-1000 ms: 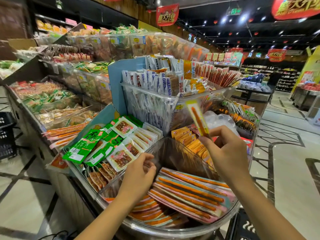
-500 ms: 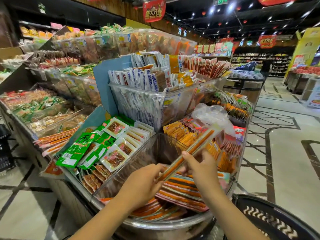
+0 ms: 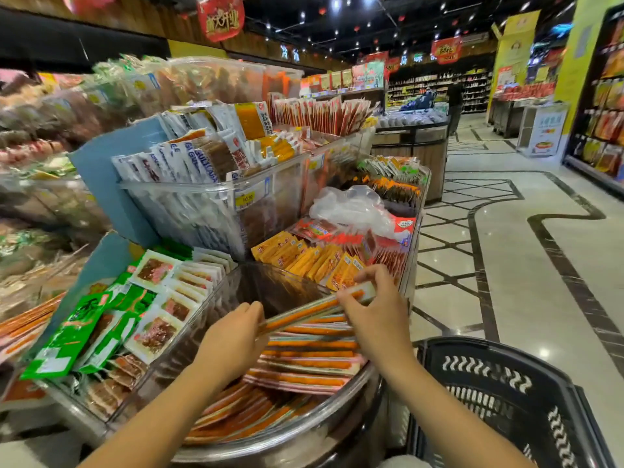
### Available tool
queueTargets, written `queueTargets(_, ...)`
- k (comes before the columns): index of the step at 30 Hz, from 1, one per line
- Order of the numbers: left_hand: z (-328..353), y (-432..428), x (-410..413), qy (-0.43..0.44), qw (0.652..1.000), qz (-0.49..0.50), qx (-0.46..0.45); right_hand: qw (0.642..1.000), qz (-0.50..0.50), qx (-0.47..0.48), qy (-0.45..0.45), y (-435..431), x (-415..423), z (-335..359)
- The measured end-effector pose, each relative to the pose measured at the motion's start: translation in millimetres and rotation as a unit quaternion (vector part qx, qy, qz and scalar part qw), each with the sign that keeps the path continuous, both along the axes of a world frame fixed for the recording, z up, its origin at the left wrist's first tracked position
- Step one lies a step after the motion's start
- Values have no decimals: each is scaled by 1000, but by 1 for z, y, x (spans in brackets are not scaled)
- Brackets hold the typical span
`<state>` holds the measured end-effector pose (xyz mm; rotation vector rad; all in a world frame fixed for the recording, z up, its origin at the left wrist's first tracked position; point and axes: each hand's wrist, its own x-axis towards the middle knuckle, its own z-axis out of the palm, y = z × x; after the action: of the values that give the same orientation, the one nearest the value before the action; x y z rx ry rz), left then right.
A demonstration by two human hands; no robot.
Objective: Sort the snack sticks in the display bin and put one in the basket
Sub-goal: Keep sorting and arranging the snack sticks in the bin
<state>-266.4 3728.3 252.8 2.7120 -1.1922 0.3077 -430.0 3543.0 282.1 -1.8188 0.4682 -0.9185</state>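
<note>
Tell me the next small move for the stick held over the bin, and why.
Probably release the left hand and swing the snack stick rightward toward the basket with the right hand. Both hands pinch its ends above the stack in the bin; the basket sits lower right.

Blurred shelves (image 3: 50,130) at far left; basket (image 3: 472,344) partly beyond the lower right edge; distant aisle signs (image 3: 445,50) illegible.

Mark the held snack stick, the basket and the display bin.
snack stick (image 3: 304,313), head view, wrapper's middle.
basket (image 3: 466,344), head view, far rim.
display bin (image 3: 270,285), head view, clear far wall.
</note>
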Motion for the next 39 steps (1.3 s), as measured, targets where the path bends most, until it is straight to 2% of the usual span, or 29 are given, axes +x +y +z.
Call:
queueTargets(4,-4,-18,11,-36,999,23,2,981,-15,-173,88,-3,1,-7)
queueTargets(7,-10,-27,14,-49,998,37,27,941,-60,-314,110,-7,4,-12)
queueTargets(11,-23,-30,18,-29,999,35,10,905,-91,-390,145,-12,9,-20)
queueTargets(19,-29,-26,24,80,995,15,-61,857,-143,-442,223,-12,11,-22)
queueTargets(26,-16,-16,15,122,988,-10,-92,840,-144,-466,237,-11,12,-16)
queueTargets(29,0,-6,8,86,988,-32,-122,835,-131,-477,241,-8,17,-12)
queueTargets(34,31,37,12,-79,986,-69,-130,842,-80,-485,221,13,29,-11)
queueTargets(37,37,64,25,-129,984,-50,-112,846,35,-485,217,38,44,-7)
queueTargets(39,31,78,32,-122,986,-23,-110,824,138,-482,264,56,59,-6)
